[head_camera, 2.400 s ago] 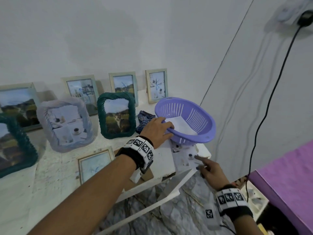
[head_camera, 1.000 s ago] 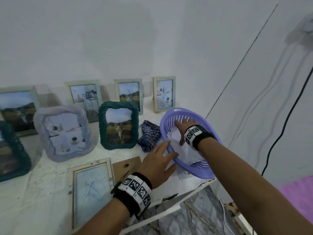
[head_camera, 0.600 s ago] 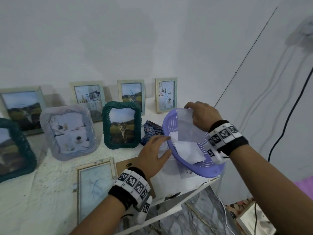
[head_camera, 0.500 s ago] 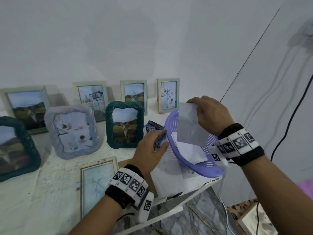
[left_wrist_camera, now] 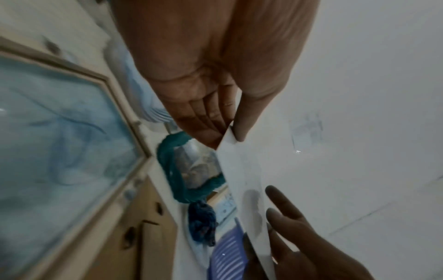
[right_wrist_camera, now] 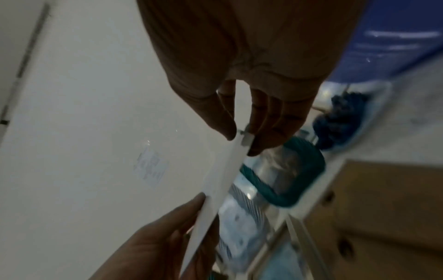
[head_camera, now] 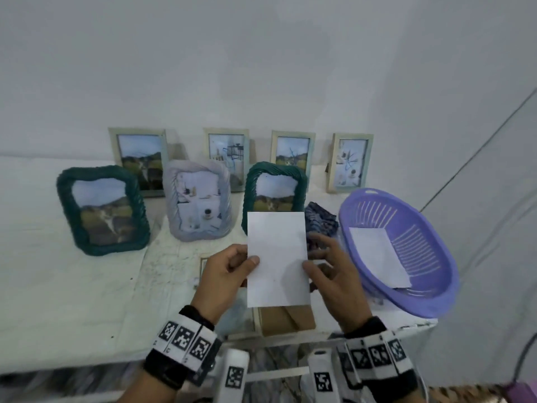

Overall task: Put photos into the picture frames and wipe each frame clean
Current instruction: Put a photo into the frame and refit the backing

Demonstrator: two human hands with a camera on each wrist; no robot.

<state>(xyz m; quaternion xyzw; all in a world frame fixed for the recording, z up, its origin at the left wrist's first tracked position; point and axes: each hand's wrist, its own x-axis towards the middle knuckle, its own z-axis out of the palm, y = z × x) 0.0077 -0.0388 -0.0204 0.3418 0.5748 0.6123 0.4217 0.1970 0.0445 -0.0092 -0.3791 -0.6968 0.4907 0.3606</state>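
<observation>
- A white table (head_camera: 72,301) runs across the scene from left to right. Its top is scuffed and speckled with dark marks, most thickly around the middle.
- A purple plastic basket (head_camera: 418,248) sits at the right end of the table. It is oval with slotted walls, and its near right rim juts past the table's edge.
- A plain pale wall (head_camera: 261,68) rises behind the table's far edge.
- A thin dark line (head_camera: 476,151) slants down across the wall on the right, toward the basket.
- A dark cable (head_camera: 521,362) curves down at the near right corner; it is blurred.
- Below the table's near edge lies a veined grey surface (head_camera: 58,382), out of focus.
</observation>
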